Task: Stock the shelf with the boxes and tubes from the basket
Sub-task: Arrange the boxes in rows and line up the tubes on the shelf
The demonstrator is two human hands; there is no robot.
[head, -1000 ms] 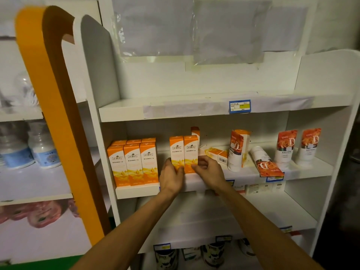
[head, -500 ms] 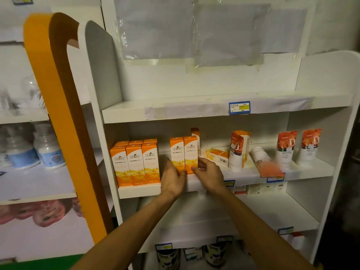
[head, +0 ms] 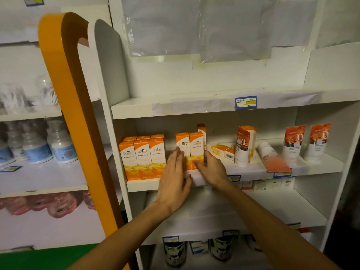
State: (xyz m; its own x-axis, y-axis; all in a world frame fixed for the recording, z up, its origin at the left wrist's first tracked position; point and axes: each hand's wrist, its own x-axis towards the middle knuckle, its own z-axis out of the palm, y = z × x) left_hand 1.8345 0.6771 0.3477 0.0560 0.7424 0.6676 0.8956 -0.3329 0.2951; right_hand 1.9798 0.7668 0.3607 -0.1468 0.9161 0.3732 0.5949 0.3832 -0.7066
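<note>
Left hand: we reach it forward, fingers straight and flat against the left side of the pair of upright orange cardboard boxes; grip open.
Right hand: fingers curled round the pair's right lower edge, gripping it.
White middle shelf: we see six matching orange boxes left of the pair, and white tubes with red printed tops standing at right.
Pair: between both hands, at the shelf's front edge.

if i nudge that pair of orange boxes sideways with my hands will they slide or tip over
The pair of orange boxes is tall and narrow, so a high push would probably tip them. The left hand and right hand sit low, which favours sliding. Being cardboard, they're likely light and stiff.
</note>
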